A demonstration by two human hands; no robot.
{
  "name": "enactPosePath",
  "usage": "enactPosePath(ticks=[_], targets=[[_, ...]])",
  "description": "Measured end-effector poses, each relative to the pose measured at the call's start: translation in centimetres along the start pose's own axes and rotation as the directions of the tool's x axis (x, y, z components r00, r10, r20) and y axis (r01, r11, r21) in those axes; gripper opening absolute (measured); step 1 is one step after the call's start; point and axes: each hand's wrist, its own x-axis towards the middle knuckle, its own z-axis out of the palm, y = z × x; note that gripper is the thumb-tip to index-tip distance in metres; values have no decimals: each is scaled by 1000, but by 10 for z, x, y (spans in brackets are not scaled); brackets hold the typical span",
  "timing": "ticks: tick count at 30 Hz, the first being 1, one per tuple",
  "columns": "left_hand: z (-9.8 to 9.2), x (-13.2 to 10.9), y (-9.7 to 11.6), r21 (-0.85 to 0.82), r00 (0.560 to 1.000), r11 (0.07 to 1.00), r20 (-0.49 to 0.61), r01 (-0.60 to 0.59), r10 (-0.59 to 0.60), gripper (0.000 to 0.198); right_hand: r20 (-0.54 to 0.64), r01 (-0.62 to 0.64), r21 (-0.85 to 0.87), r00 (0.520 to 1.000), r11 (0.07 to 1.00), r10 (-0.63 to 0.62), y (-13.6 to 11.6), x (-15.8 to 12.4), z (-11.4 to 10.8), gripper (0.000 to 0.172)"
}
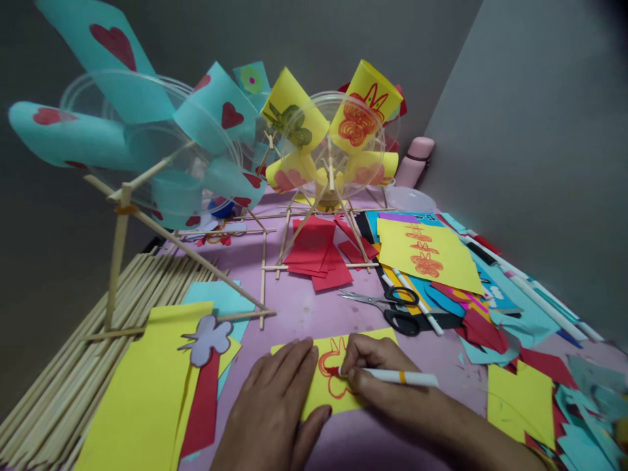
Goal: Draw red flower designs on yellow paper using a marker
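Observation:
A yellow paper piece [354, 400] lies on the pink table near the front edge, with a partly coloured red-orange butterfly outline [337, 391] on it. My left hand [275, 402] rests flat on the paper's left part, fingers spread slightly. My right hand [387, 379] grips a white marker [417, 378] with an orange band, its red tip touching the drawing. Left of my hands, a purple butterfly cutout [209, 340] sits on yellow sheets [142, 386]. Black-handled scissors [387, 306] lie beyond my right hand.
Stick frames carry pinwheels with blue heart-marked paper [110, 124] and yellow butterfly paper [366, 111]. Wooden sticks [63, 373] fill the left side. Red pieces [314, 248] lie mid-table. Right are a drawn yellow sheet [456, 261], markers [534, 294], scraps [523, 399] and a pink bottle [415, 162].

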Motion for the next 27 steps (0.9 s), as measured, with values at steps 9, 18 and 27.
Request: enactPosePath(ticks=[9,18,27], targets=[[-2,-1,-1,-74,999,997,30,38,-36,44,-11,-56,56,998,997,57,-2,3,0,13],[0,0,-1,-94,997,994,62,56,-50,44,-12,-69,49,997,996,70,-4,4,-2,11],[-2,0,0,-84,998,995,49,48,-44,43,-23,-86,46,996,995,87,-2,4,-4,11]])
